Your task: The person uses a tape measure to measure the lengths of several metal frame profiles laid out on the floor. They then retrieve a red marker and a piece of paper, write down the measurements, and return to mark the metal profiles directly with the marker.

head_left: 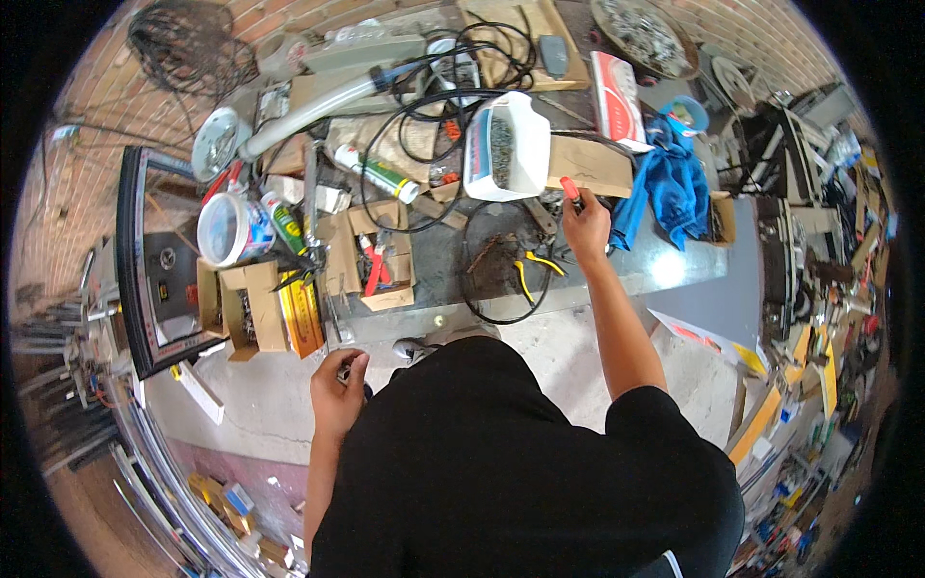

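My right hand (586,229) is closed over the bench, beside the cut-open white jug (533,159) of small metal pieces. A small red piece (570,189) sticks up from its fingers; the rest of what it grips is hidden. Below and left of that hand, pliers with yellow handles (542,261) lie near the bench's front edge. My left hand (336,387) hangs low in front of the bench with its fingers curled. Something dark shows between those fingers, too small to name. Nearest to it stands an orange-yellow box (302,318).
A black cable (468,252) loops over the bench. At the left are an open carton (390,298) with red-handled tools, a white bucket (223,231) and a black-framed panel (130,265). A blue cloth (679,193) lies at the right, past a cardboard box (599,167).
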Action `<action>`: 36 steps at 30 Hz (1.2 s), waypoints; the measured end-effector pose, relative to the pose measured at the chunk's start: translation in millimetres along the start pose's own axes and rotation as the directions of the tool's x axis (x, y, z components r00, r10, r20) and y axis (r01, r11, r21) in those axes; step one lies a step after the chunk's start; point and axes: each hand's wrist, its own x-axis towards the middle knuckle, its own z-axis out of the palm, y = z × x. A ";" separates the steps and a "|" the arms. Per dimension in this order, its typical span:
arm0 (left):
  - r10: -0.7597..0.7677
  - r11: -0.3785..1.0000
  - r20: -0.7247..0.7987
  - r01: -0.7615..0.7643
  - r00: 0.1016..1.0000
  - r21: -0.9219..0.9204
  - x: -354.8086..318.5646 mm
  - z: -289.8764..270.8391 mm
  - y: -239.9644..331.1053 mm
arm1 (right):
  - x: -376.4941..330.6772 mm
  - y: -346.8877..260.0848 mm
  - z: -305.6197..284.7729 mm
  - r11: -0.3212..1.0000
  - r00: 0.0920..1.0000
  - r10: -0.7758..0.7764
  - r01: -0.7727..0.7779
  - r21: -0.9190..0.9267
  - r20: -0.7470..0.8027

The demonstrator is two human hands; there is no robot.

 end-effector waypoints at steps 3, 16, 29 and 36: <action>0.025 0.999 0.001 -0.025 1.000 0.023 2.2 0.2 0.9 | -15.6 -40.5 8.3 0.957 0.979 -0.202 0.204 0.207 -0.029; -0.025 0.997 -0.104 0.033 0.994 0.073 -17.1 -16.4 -10.6 | -21.0 -143.2 201.9 0.984 0.992 0.079 -0.094 0.149 0.102; -0.175 0.983 -0.154 0.165 0.972 -0.077 -47.3 -41.7 -49.3 | 37.0 -144.4 264.7 0.880 0.905 0.391 -0.421 0.221 0.167; -0.202 0.977 -0.154 0.189 0.967 -0.094 -55.4 -53.0 -67.4 | 43.7 -136.3 293.6 0.871 0.891 0.408 -0.446 0.208 0.199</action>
